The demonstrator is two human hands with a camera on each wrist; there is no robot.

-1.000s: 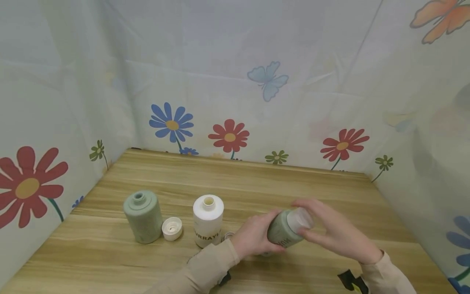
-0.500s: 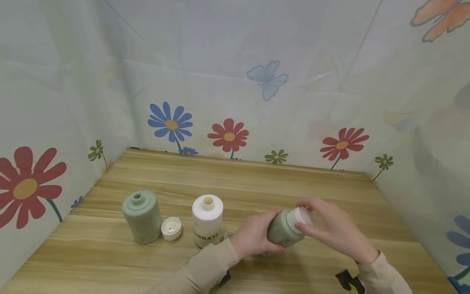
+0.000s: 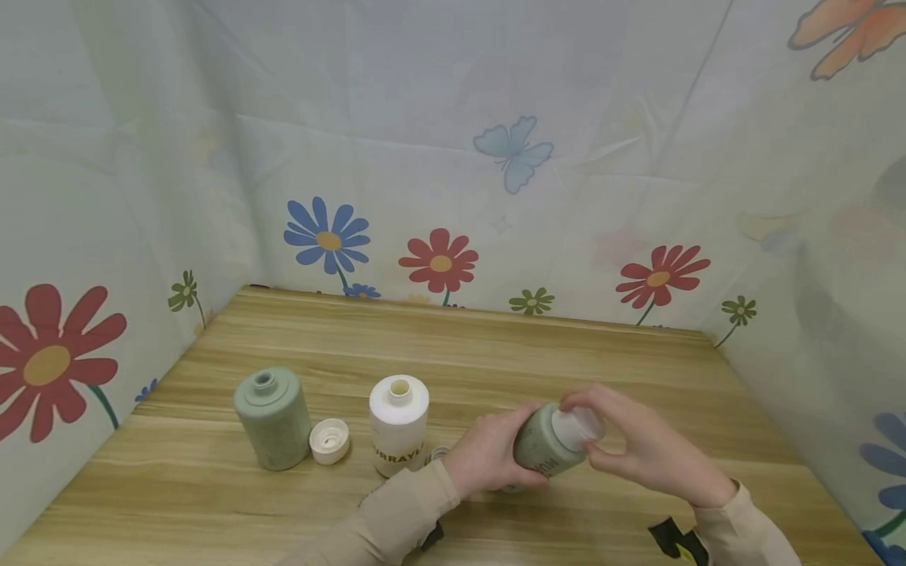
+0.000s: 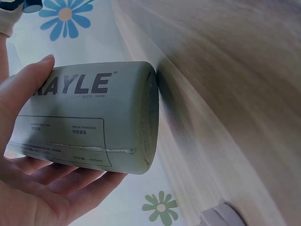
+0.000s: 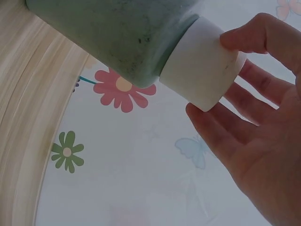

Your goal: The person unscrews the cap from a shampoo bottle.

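Note:
My left hand (image 3: 488, 452) grips a green bottle (image 3: 543, 450) round its body, tilted with its top toward the right. In the left wrist view the bottle's printed label (image 4: 70, 127) faces the camera and its base is right at the tabletop. On the bottle's neck sits a white cap (image 5: 200, 66). My right hand (image 3: 644, 448) holds this cap between thumb and fingertips, as the right wrist view shows. An uncapped green bottle (image 3: 272, 424) stands upright at left, beside a loose white cap (image 3: 329, 442). Nearer my left hand stands an uncapped white bottle (image 3: 398, 428).
A small ridged cap (image 3: 439, 453) lies between the white bottle and my left hand, partly hidden by it. The wooden tabletop (image 3: 453, 346) ends at a white curtain (image 3: 396, 157) printed with flowers and butterflies, which hangs at the back and both sides.
My right fingers have shifted their hold round the white cap, with the wrist turning slightly. The left hand and the gripped bottle stay nearly in place.

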